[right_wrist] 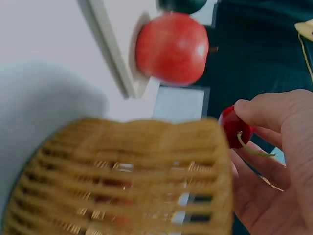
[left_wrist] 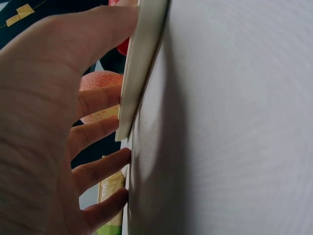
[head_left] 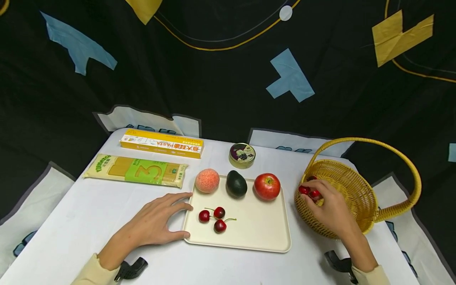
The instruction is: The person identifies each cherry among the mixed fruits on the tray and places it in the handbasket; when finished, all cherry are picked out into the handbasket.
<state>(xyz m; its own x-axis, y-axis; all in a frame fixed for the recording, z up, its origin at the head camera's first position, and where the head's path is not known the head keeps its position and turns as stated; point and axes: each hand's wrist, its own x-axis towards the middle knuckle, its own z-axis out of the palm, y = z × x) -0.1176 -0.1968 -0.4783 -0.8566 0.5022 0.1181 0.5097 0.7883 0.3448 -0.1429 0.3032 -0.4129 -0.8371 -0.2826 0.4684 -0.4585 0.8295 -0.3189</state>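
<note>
My right hand is at the left rim of the yellow wicker basket, pinching a dark red cherry with a green stem between thumb and fingers. More than one red cherry shows by those fingertips in the head view; which of them are held I cannot tell. My left hand is spread at the left edge of a cream tray, thumb and some fingertips touching its rim. Three cherries with stems lie on the tray, below a pink peach-like fruit, a dark green avocado and a red apple.
A yellow pasta box and a pack of noodles lie at the back left of the white table. Behind the tray stands a small round tin. The basket's tall handle arches up on the right.
</note>
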